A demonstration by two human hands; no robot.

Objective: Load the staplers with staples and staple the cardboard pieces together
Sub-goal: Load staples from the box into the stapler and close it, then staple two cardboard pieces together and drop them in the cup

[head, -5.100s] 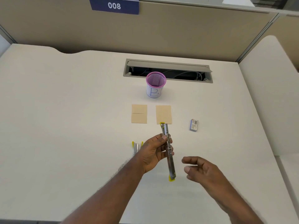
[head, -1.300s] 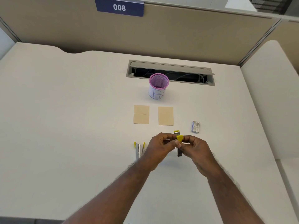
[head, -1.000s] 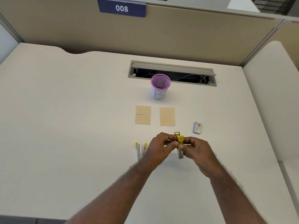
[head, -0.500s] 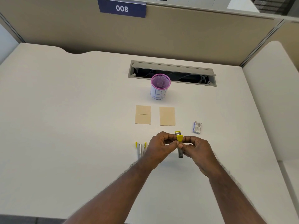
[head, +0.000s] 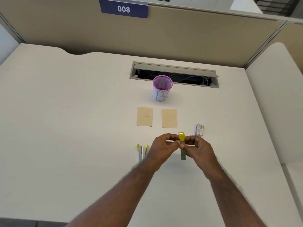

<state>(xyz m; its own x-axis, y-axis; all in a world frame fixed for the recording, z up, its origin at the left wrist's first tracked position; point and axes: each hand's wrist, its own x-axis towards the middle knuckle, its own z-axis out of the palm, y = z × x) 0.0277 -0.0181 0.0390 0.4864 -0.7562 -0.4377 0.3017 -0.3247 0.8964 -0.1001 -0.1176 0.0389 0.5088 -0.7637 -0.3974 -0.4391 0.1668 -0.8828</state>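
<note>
A small yellow and metal stapler (head: 182, 145) is held above the desk between both hands. My left hand (head: 161, 149) pinches it from the left and my right hand (head: 197, 150) from the right. A second yellow stapler (head: 142, 151) lies on the desk just left of my left hand, partly hidden by it. Two tan cardboard pieces lie beyond the hands: the left cardboard (head: 144, 116) shows a seam across its middle, the right cardboard (head: 169, 118) is plain. A small blue staple box (head: 199, 129) sits to the right of the hands.
A pink mesh cup (head: 162, 88) marked B stands behind the cardboard. Behind it is an open cable slot (head: 175, 74) in the desk. A beige partition with a blue 008 sign (head: 123, 9) closes the back. A second desk (head: 277, 95) adjoins on the right.
Five seconds ago my left hand alone held the stapler unfolded. Now it is folded and both hands pinch it. Over the last second the hands barely moved.
</note>
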